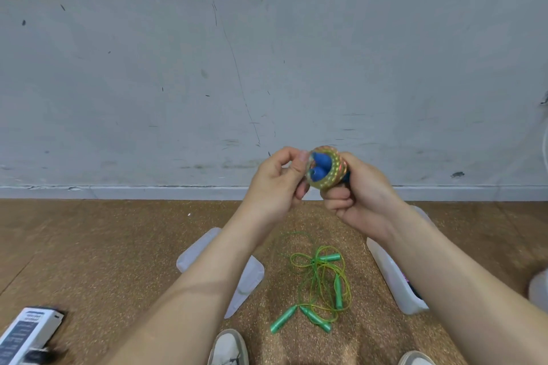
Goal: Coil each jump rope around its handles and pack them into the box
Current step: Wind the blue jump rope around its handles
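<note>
Head view | right hand (358, 198) grips coiled blue-handled jump rope (326, 167), raised before wall | left hand (275, 183) pinches its coil | green jump ropes (323, 287) lie loose on floor beside box (394, 278)

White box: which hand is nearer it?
Right. The right hand is raised just left of the white box; the left hand is farther left, beyond the coiled rope.

Between lid (249, 278) and box (391, 275) — tangled green ropes (338, 290) block the floor (118, 246).
</note>
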Demonstrator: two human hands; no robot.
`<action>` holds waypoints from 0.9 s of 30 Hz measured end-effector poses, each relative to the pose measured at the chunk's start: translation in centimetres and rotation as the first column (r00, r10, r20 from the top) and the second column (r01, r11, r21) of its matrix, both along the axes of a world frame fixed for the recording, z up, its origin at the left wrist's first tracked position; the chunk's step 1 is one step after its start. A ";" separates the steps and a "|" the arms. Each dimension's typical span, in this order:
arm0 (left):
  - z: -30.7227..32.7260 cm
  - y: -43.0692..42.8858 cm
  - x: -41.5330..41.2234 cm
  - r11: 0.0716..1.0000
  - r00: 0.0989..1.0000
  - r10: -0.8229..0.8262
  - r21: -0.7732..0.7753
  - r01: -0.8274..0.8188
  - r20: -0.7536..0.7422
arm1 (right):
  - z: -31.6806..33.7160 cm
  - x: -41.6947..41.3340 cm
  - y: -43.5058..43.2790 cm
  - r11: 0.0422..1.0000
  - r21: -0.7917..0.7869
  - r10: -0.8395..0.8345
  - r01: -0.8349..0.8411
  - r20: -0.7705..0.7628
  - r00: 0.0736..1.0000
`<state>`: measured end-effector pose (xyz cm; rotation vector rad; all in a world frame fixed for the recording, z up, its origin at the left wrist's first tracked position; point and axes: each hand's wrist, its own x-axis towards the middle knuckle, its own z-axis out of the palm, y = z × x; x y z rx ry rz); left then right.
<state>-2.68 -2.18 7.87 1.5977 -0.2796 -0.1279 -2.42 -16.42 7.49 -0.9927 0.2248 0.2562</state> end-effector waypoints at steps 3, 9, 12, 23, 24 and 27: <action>-1.0 -0.8 0.3 0.995 0.996 0.075 0.063 -0.078 0.042 | -0.3 0.3 0.0 0.979 0.186 -0.077 0.084 -0.048 0.996; -2.1 -0.7 -0.2 0.696 0.947 -0.085 0.699 -0.166 0.310 | -0.2 0.2 0.2 0.915 0.262 -0.303 0.308 -0.060 0.951; -2.0 -1.4 -0.5 0.403 0.916 -0.203 0.882 -0.245 0.347 | -0.1 0.0 0.0 0.920 0.107 -0.380 0.377 0.005 0.925; 1.1 -0.3 -1.1 0.381 0.804 -0.355 0.859 -0.341 0.477 | -0.8 0.0 -1.3 0.549 -0.686 -0.055 0.478 0.541 0.839; 1.3 0.1 -1.0 0.404 0.803 -0.352 0.852 -0.333 0.481 | -0.9 0.2 -1.6 0.509 -0.709 -0.045 0.488 0.544 0.838; 1.5 0.9 -0.8 0.468 0.820 -0.318 0.831 -0.300 0.476 | -1.0 0.6 -2.4 0.480 -0.730 -0.039 0.488 0.537 0.843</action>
